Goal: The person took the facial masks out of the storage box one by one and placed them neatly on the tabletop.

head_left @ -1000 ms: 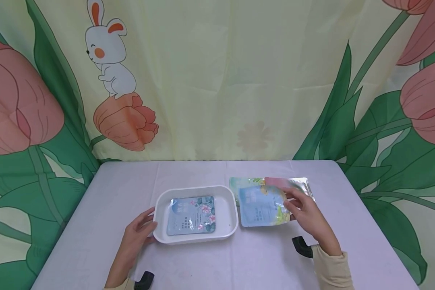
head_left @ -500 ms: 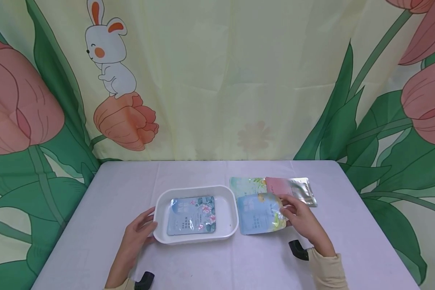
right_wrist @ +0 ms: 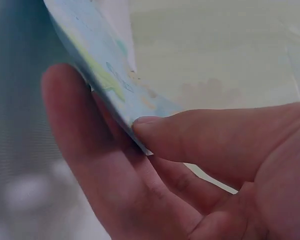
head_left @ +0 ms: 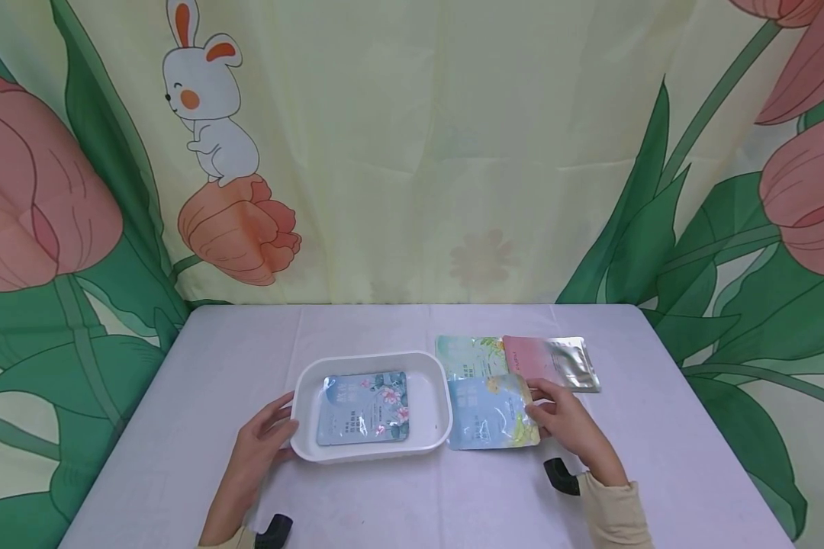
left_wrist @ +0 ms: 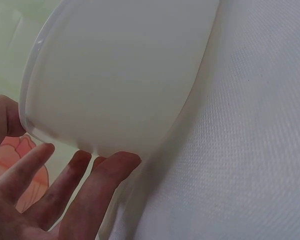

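A light blue face mask packet (head_left: 490, 412) with a yellow-green corner lies at the tray's right side. My right hand (head_left: 571, 427) pinches its right edge, with the thumb (right_wrist: 175, 137) on the printed face and the fingers behind. In the right wrist view the packet (right_wrist: 97, 62) stands tilted. My left hand (head_left: 255, 446) grips the left end of the white tray (head_left: 429, 404). There the left wrist view has the fingertips (left_wrist: 122, 160) against the outer wall, with one digit at the rim. Inside the tray lies a blue floral packet (head_left: 364, 408).
Behind the held packet lie a pale green packet (head_left: 467, 354) and a pink-and-silver packet (head_left: 552, 362), side by side. The white-covered table (head_left: 384, 503) ends at a printed curtain (head_left: 398, 152) with tulips and a rabbit.
My right hand has brought the light blue packet toward me and slightly left, off the pink-and-silver one, and lowered it. The left hand and tray stay put.
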{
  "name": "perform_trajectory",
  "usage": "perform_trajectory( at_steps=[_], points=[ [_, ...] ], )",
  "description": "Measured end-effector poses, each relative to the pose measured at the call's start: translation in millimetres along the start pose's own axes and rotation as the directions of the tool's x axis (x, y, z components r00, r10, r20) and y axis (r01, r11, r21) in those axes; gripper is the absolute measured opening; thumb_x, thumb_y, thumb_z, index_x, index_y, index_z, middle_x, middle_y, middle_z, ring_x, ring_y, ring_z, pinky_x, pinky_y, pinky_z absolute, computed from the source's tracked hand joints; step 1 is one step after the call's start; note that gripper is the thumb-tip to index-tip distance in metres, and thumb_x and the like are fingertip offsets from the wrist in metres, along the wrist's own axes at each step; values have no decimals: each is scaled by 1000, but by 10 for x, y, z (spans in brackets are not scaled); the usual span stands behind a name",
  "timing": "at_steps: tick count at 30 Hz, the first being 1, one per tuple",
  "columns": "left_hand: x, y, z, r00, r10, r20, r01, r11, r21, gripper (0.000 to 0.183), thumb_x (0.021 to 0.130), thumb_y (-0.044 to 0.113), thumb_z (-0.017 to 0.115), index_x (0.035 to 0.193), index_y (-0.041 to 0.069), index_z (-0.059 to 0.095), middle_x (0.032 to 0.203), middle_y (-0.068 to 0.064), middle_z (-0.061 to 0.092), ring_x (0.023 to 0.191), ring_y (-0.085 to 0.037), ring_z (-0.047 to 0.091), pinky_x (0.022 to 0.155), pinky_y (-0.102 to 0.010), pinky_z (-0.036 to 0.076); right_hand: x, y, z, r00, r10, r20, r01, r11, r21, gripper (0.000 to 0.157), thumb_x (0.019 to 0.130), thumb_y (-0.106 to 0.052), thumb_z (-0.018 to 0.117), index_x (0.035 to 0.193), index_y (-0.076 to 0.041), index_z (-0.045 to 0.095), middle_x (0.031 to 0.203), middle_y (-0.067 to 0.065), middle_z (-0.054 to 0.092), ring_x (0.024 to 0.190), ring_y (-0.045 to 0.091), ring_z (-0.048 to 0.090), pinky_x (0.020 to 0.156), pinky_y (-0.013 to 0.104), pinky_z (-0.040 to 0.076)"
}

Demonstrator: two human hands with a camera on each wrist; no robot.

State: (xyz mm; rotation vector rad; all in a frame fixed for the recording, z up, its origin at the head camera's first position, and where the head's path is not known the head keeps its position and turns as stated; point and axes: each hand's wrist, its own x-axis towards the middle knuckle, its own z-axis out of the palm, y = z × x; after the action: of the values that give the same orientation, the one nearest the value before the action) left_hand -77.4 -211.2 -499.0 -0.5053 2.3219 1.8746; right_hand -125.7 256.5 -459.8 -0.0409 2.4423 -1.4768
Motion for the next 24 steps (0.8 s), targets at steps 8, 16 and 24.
perform_trajectory(
  at_steps=[8,16,24],
  points=[
    [7,-12,-3,1000,5,-1,-5,1000,-8,55,95,26,66,147,22,46,146,-17,51,128,-36,56,86,-38,60,12,99,34,1000,-20,-3,20,997,-70,46,90,4,62,133,11,47,110,23,61,88,23,66,61,29,56],
    [8,-11,3,1000,-1,-7,1,1000,-15,55,95,26,67,146,22,47,144,-17,51,127,-36,57,85,-37,60,20,114,58,997,-68,-36,58,975,-216,43,87,1,68,126,13,54,104,19,65,90,25,66,68,25,54],
    [9,-8,7,1000,-1,-7,0,1000,-20,54,94,24,67,145,22,48,143,-16,53,127,-36,57,84,-36,60,9,83,47,996,-53,-72,29,953,-303,42,89,-3,69,124,13,56,105,17,66,94,27,66,73,30,54]
  ],
)
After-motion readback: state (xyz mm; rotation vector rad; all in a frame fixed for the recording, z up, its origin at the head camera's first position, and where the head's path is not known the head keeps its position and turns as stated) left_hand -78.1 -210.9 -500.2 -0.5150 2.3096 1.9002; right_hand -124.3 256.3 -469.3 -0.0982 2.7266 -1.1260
